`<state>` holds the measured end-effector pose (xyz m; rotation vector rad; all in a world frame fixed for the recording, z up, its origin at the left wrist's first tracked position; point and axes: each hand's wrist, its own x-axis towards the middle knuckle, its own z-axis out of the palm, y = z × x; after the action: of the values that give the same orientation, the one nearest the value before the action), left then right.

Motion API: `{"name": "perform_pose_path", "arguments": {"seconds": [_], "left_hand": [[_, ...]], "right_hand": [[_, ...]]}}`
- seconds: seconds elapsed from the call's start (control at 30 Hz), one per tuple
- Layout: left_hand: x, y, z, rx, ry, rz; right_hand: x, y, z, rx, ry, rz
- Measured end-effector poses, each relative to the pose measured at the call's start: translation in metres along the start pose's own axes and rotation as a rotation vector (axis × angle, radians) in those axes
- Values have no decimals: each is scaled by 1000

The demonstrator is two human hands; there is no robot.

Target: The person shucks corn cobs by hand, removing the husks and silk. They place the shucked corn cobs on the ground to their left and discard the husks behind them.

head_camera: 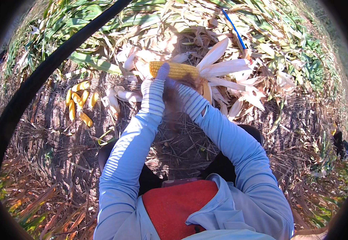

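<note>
A yellow ear of corn (181, 70) lies sideways in front of me, its kernels bare. Its pale husk leaves (222, 70) are peeled back and fan out to the right from the base. My left hand (159, 79), in a striped knit glove, grips the left end, thumb across the kernels. Under the ear is my right hand (175, 87), gloved alike and blurred by motion. Brown corn silk hangs blurred around it. Its fingers are partly hidden, so whether they hold anything is unclear.
Several husked corn ears (79, 99) lie on the ground at left. Cut corn stalks and leaves (144, 21) are heaped ahead, with a thin blue rod (234, 28) on them. Loose husks (112, 100) are scattered nearby. A black cable-like strip (41, 69) curves across the left side.
</note>
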<state>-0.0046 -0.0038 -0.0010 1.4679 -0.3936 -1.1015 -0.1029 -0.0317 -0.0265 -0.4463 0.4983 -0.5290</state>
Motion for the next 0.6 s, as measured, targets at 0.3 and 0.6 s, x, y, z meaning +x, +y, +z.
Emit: {"name": "perform_pose_path", "arguments": {"seconds": [0.3,0.6], "left_hand": [[-2,36,-30,-142,28,448],[7,47,-50,-475,72,318]], "right_hand": [[-23,-32,-18,-1654,97,-405],[-47,-102,-30,-1934,242,176]]}}
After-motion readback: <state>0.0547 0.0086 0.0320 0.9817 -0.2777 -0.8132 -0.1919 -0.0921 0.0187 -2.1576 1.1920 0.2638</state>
